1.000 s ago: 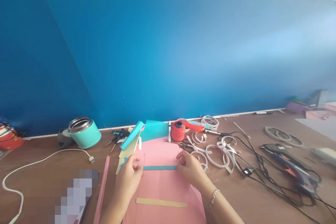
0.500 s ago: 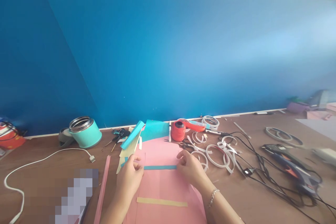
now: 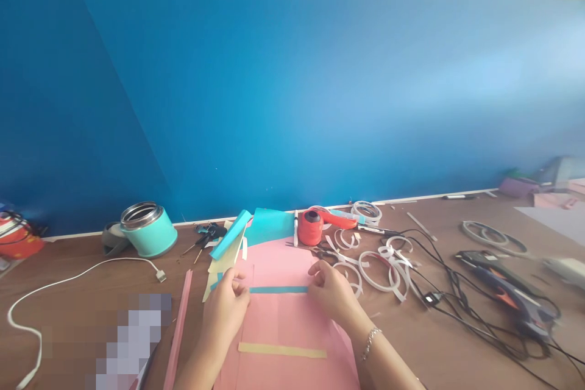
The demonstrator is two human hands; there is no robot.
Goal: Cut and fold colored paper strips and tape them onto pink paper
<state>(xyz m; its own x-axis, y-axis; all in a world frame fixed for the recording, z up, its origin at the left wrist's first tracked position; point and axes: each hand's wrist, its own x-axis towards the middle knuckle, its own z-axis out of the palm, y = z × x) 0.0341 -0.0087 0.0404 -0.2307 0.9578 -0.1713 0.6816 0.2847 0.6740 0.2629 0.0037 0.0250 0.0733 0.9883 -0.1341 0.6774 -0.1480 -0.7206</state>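
Note:
Pink paper sheets (image 3: 278, 323) lie in front of me on the brown table. A narrow blue paper strip (image 3: 278, 289) runs across the pink paper between my hands. My left hand (image 3: 228, 304) has its thumb and fingers pinched together at the strip's left part. At the right end, my right hand (image 3: 329, 289), with a chain bracelet at the wrist, pinches the strip in the same way. The fingertips partly hide the ends. Nearer to me, a pale yellow strip (image 3: 282, 350) lies across the pink paper, touched by neither hand.
A red tape dispenser (image 3: 311, 228), white paper coils (image 3: 379, 271) and black cables (image 3: 457, 292) lie beyond and right. Farther right is a dark glue gun (image 3: 512, 298). Left are a turquoise flask (image 3: 150, 231), a white USB cable (image 3: 91, 267) and a folded pink strip (image 3: 180, 323). A blue panel (image 3: 292, 85) stands behind.
Both hands keep their pinch and place. The blue strip between them has shifted very slightly away from me and looks a little narrower.

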